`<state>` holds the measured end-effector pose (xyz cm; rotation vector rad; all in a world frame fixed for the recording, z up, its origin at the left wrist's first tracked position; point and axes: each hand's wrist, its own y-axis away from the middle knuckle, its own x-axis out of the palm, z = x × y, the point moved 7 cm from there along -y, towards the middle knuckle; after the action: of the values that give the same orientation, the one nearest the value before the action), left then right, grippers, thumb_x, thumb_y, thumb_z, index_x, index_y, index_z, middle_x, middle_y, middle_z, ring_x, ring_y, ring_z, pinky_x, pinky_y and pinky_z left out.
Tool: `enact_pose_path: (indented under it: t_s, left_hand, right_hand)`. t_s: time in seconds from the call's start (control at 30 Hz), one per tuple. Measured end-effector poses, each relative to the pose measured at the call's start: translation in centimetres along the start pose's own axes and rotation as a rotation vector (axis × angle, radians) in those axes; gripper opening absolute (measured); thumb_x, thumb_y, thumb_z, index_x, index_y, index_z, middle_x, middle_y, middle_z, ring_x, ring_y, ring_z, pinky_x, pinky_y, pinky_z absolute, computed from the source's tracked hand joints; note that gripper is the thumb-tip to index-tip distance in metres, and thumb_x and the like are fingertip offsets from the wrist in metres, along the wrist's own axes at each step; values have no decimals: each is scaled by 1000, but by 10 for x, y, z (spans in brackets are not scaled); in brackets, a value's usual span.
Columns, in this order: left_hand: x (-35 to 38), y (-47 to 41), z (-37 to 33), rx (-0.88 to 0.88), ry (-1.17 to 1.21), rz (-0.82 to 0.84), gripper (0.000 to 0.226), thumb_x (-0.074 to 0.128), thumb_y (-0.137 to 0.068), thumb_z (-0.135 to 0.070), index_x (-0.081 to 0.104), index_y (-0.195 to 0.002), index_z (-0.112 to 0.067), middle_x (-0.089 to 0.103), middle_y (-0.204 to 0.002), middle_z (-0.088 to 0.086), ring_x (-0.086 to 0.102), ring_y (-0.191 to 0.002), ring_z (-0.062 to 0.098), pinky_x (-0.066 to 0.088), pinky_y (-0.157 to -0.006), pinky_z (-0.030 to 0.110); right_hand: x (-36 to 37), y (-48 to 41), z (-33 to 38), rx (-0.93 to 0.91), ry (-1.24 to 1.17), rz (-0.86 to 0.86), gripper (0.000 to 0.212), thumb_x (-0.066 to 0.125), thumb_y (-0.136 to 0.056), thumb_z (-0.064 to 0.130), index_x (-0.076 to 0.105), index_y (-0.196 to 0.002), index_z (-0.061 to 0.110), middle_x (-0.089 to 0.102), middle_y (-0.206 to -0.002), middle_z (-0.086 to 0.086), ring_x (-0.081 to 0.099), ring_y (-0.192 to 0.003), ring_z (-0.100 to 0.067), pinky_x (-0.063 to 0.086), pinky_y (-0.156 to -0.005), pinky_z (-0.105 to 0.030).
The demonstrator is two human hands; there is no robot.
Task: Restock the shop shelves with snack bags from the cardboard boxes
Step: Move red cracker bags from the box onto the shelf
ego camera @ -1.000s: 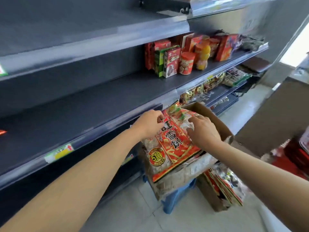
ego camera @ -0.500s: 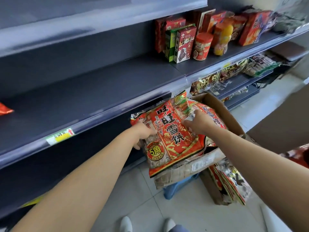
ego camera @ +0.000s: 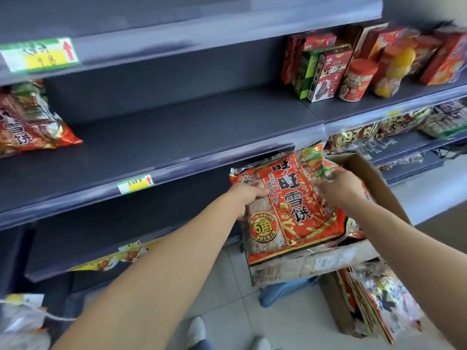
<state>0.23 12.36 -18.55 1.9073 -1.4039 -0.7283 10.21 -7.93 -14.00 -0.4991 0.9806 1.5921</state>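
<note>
Red snack bag [ego camera: 290,205] held in both hands over the open cardboard box [ego camera: 376,180].
The bag's left edge is gripped by the left hand [ego camera: 249,198], with the thumb laid across its front. Its upper right part is pinched by the curled fingers of the right hand [ego camera: 338,188]. The bag is held tilted just below the front lip of the dark middle shelf [ego camera: 177,132], at whose far left end a similar bag [ego camera: 27,122] is laid. A blue stool [ego camera: 283,290] is seen under the box.
</note>
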Motion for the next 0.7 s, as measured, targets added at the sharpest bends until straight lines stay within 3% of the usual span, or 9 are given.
enact_pose_path:
  t_s: [0.1,0.23,0.33,0.4,0.43,0.5,0.63,0.7]
  left_hand:
    - [-9,13,-12,55,28,-17,23,72,-83,-14,61,-102,-8,72,-88,7,69,-64,17,52,-51,29]
    - [-38,31,-33,179,68,-137,21,73,-82,-10,61,-98,-9,72,-97,8,68,-69,16,52,-57,29]
    - [-63,49,-48,259,142,-217,60,76,-77,-8,43,-126,-12,61,-123,7,63,-104,26,52,-86,42]
    - [-83,65,-54,294,163,-267,73,70,-83,-5,26,-140,-19,45,-129,0,46,-124,28,41,-95,46]
    - [-94,71,-54,294,171,-286,77,66,-86,-3,20,-144,-24,40,-137,3,39,-130,32,36,-98,56]
    - [-120,82,-51,299,199,-304,76,61,-88,2,21,-143,-31,38,-145,7,37,-132,38,31,-98,68]
    - [-175,100,-37,320,237,-386,55,57,-90,3,37,-127,-33,50,-134,6,49,-122,36,39,-93,64]
    - [-195,103,-32,333,262,-400,53,56,-89,4,39,-124,-33,51,-133,6,49,-123,36,39,-94,63]
  right_hand:
    - [-5,7,17,-52,-42,-32,32,59,-92,25,59,-116,4,67,-103,-17,64,-93,-35,50,-78,-39]
    - [-10,20,48,-104,-113,-52,34,60,-92,26,56,-119,5,67,-108,-16,64,-95,-34,54,-84,-44]
    - [-13,32,78,-179,-181,-62,33,60,-92,20,57,-120,3,65,-109,-17,63,-97,-33,52,-83,-40]
    - [-11,38,100,-243,-207,-62,30,58,-92,16,56,-121,7,65,-107,-15,59,-86,-28,47,-66,-29]
    - [-9,42,111,-274,-216,-60,31,57,-93,16,55,-123,8,64,-106,-14,56,-81,-25,42,-61,-26]
    - [0,49,134,-325,-225,-51,33,56,-94,15,53,-126,10,62,-105,-11,52,-77,-22,38,-60,-26]
    - [34,66,180,-409,-239,-18,23,55,-94,16,57,-117,12,64,-106,-8,58,-82,-22,47,-67,-32]
    - [50,70,195,-420,-216,-14,19,53,-94,16,58,-111,16,66,-105,-7,63,-89,-27,53,-80,-42]
